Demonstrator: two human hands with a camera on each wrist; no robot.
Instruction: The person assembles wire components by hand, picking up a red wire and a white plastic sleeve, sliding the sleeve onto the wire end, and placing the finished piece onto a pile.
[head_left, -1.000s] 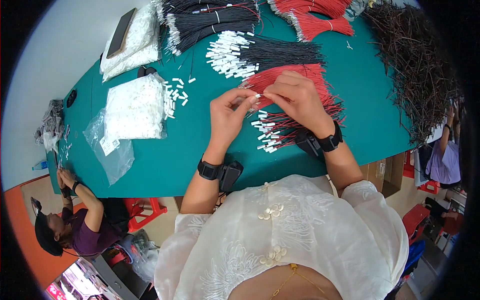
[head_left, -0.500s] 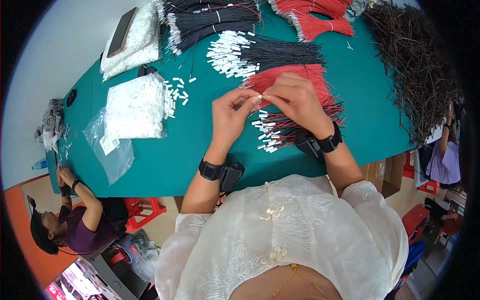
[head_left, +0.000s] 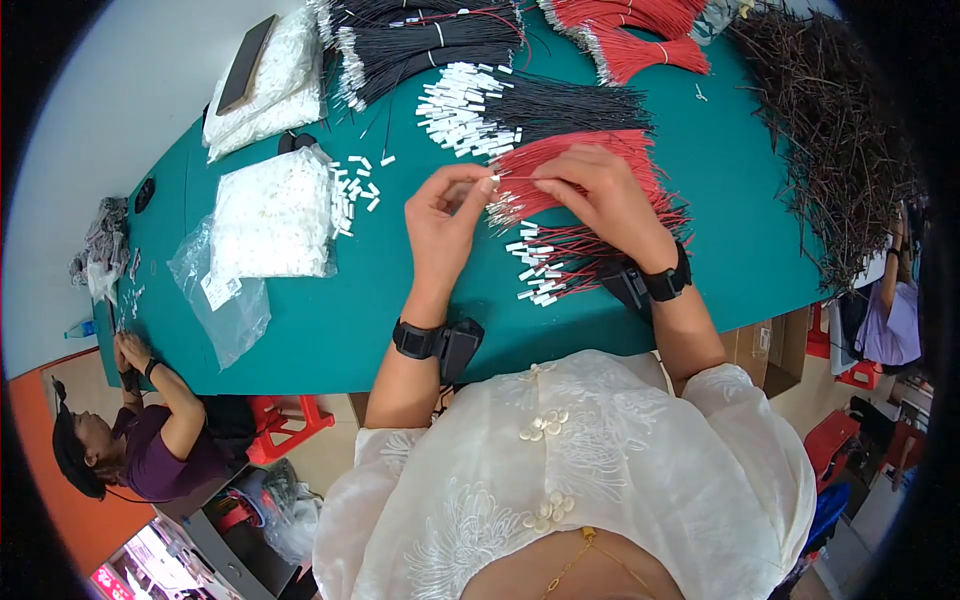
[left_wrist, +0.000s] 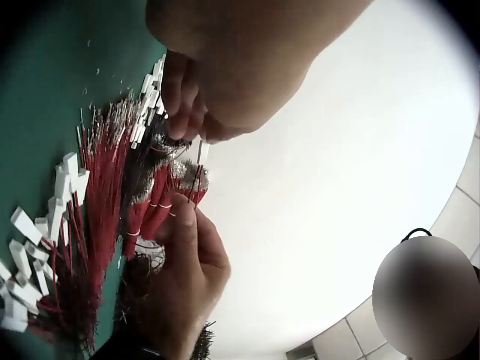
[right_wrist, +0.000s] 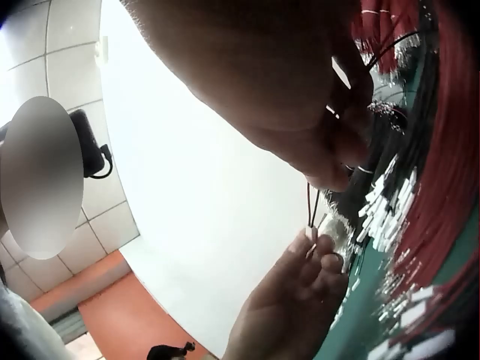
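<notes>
My left hand (head_left: 440, 225) pinches a small white connector housing (right_wrist: 310, 234) between thumb and fingertip. Two thin wires (right_wrist: 310, 201) run from the housing to my right hand (head_left: 612, 208), whose thumb and forefinger grip them. Both hands are raised over a bundle of loose red wires (head_left: 580, 152) with bare metal ends. Just below it lie red wires tipped with white housings (head_left: 540, 262). Black wires (head_left: 575, 105) with white housings on their left ends lie beyond the hands.
Loose white housings (head_left: 352, 190) are scattered beside a full plastic bag (head_left: 270, 215) at left. Tied black bundles (head_left: 430, 55) and red bundles (head_left: 650, 55) lie at the back. A dark wire heap (head_left: 830, 130) covers the right end. Another person (head_left: 150, 440) sits at the left.
My hands have drawn apart: the left went left and slightly away from me with the housing, and a stretch of wire now shows between them. The right hand has barely shifted.
</notes>
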